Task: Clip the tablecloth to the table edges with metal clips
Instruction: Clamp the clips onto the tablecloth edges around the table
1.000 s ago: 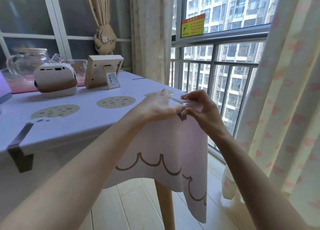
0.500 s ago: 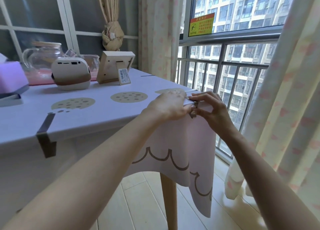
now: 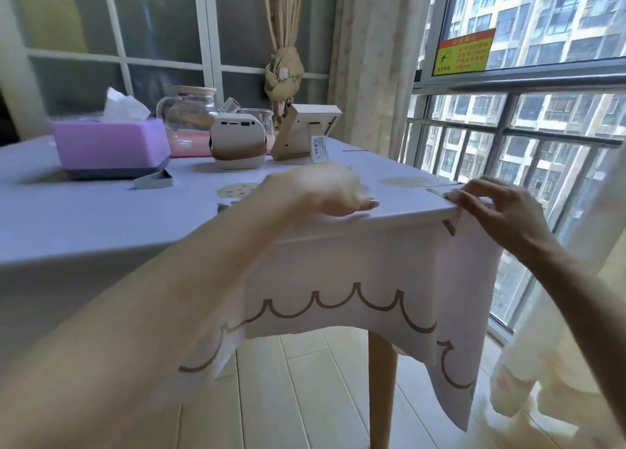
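A pale lilac tablecloth with a brown scalloped border covers the table and hangs over its near edge. At the right corner a metal clip sits over the edge, with its top strip on the cloth and its dark lower leg showing below. My right hand pinches that corner, fingertips on the clip's top and thumb at the edge. Further left along the near edge, my left hand hovers palm down just above the cloth, blurred and holding nothing. A second loose clip lies on the table by the tissue box.
At the back of the table stand a purple tissue box, a glass teapot, a small white device and a wooden frame. A barred window and curtains are close on the right. A wooden table leg stands below the corner.
My left hand has left the corner and slid left along the edge. My right hand stays at the corner clip. The view has swung left, bringing the tissue box into sight.
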`<control>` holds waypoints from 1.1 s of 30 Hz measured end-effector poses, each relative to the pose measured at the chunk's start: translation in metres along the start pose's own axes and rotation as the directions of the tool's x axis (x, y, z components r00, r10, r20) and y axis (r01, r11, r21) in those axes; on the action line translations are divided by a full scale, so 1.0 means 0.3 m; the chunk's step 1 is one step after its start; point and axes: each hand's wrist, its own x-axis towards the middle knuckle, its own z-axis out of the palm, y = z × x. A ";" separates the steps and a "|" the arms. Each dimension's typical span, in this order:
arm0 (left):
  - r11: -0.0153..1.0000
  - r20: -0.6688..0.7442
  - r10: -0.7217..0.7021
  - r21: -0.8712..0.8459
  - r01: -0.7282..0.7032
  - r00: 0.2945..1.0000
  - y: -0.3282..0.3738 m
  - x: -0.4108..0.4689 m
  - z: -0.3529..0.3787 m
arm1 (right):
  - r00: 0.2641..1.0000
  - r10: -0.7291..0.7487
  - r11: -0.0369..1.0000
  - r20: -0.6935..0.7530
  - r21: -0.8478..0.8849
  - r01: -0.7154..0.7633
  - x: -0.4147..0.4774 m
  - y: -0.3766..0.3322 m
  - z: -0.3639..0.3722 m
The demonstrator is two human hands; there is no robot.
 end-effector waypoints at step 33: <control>0.902 -0.422 -0.431 -0.229 0.366 0.798 -0.819 -0.685 0.059 | 0.556 -0.410 0.855 0.724 0.092 0.510 0.392 -1.099 0.489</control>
